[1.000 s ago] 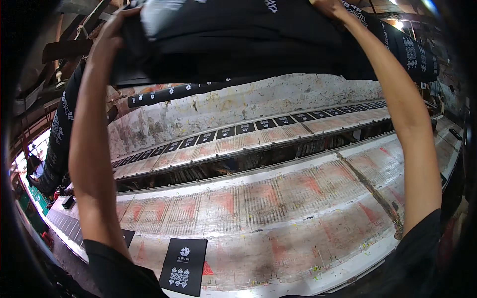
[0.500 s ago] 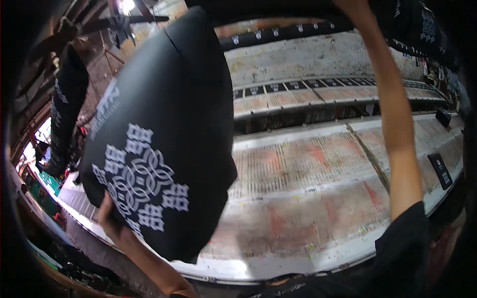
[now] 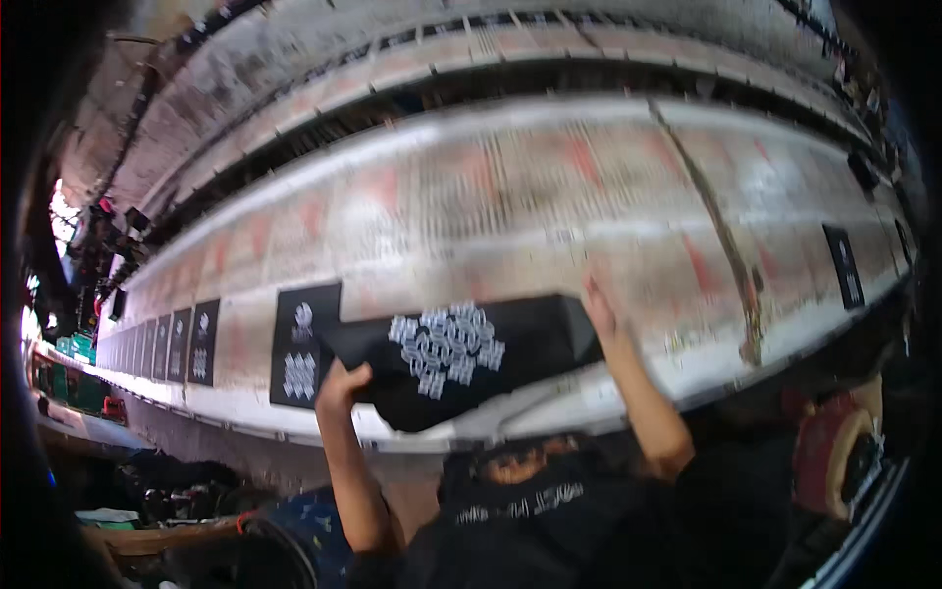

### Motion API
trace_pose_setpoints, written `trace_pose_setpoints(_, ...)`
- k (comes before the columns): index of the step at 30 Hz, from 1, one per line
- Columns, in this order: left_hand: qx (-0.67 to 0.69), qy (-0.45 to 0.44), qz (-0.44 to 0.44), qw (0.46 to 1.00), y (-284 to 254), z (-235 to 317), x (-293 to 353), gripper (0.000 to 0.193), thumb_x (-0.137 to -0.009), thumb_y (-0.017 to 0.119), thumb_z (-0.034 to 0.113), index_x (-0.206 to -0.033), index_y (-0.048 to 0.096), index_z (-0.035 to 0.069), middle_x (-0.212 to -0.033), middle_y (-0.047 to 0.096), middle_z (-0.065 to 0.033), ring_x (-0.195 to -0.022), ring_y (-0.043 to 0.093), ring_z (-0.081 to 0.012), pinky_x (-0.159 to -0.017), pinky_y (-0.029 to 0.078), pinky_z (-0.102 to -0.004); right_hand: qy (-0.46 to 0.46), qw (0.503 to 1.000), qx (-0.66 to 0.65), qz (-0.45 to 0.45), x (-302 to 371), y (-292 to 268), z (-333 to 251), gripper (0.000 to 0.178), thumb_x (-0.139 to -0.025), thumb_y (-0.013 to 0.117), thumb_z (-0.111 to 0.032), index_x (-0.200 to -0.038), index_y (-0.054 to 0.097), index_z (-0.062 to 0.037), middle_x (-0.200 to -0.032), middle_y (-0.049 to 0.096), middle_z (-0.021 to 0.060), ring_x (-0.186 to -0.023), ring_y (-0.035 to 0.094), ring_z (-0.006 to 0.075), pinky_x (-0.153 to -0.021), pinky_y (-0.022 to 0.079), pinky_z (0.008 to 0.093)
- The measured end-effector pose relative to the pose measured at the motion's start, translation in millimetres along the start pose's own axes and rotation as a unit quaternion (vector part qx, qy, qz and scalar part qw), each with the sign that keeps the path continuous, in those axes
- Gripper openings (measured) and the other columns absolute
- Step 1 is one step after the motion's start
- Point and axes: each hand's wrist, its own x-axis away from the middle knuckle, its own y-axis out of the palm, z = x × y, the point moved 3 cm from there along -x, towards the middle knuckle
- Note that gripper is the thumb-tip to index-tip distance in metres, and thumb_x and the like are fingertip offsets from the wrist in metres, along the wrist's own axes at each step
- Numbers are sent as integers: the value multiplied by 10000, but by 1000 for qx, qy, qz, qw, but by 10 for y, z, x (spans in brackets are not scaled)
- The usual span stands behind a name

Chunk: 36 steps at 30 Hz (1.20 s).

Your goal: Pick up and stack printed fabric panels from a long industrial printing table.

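Observation:
A limp black sheet (image 3: pixel 530 344) with a white ornamental print lies slantwise along the near side of a long table, its lower edge sagging in a curve. At its left end, my left hand (image 3: pixel 343 386) is closed on the edge, thumb on top. My right hand (image 3: pixel 605 319) is at the sheet's right end, slightly blurred, with its fingers stretched out and touching the edge. Left of the sheet, partly under it, a flat black printed panel (image 3: pixel 297 329) lies on the tabletop.
The long pale table (image 3: pixel 412 245) has reddish stains and a dark seam (image 3: pixel 716 216) across it. More black panels (image 3: pixel 203 342) line its near edge to the left; another panel (image 3: pixel 842 265) lies right. A second long table (image 3: pixel 392 61) runs behind, before a wall.
The black sheet, held up high before me, has come down onto the near side of the table. My right hand has dropped from the upper right to the sheet's right end; the view has tilted down.

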Motion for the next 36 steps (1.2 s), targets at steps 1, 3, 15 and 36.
trace_pose_setpoints(1, 68, -23, -25, 997, -183, -84, 166, 727, -653, 766, 264, -1272, 501, -9, -1193, 606, -126, -1091, 592, -292, -968, 454, -406, 47, 999, -18, 15, 59, 401, -162, 710, -957, 428, -520, -1393, 368, 37, -1431, 395, 185, -1310, 400, 263, -1114, 292, 370)
trace_pose_setpoints(3, 117, -93, -18, 989, -698, -423, 130, 617, -805, 685, 385, -1247, 526, -14, -1187, 612, -146, -1060, 616, -279, -945, 488, -414, 258, 962, 83, -41, 159, 1679, -86, 368, -930, 566, -212, -1197, 573, 41, -1141, 636, 96, -1025, 612, 196, -933, 475, 308)
trace_pose_setpoints(15, 16, -190, -35, 981, -88, -1059, -777, 439, -865, 622, 113, -1260, 508, -39, -1201, 601, -131, -1078, 582, -232, -972, 446, -382, 169, 898, 392, 108, 524, 1653, -365, 624, -693, 670, 13, -1280, 462, 2, -1153, 585, 114, -1062, 566, 233, -924, 465, 353)
trace_pose_setpoints(36, -363, 467, 266, 761, -431, 2007, -1154, 254, -891, 628, 110, -1126, 575, 31, -1026, 591, -48, -942, 551, -154, -853, 453, -291, 79, 521, 841, 120, 288, 588, -1480, 709, -648, 719, -213, -1287, 484, -11, -1180, 588, 253, -1069, 595, 367, -920, 472, 422)
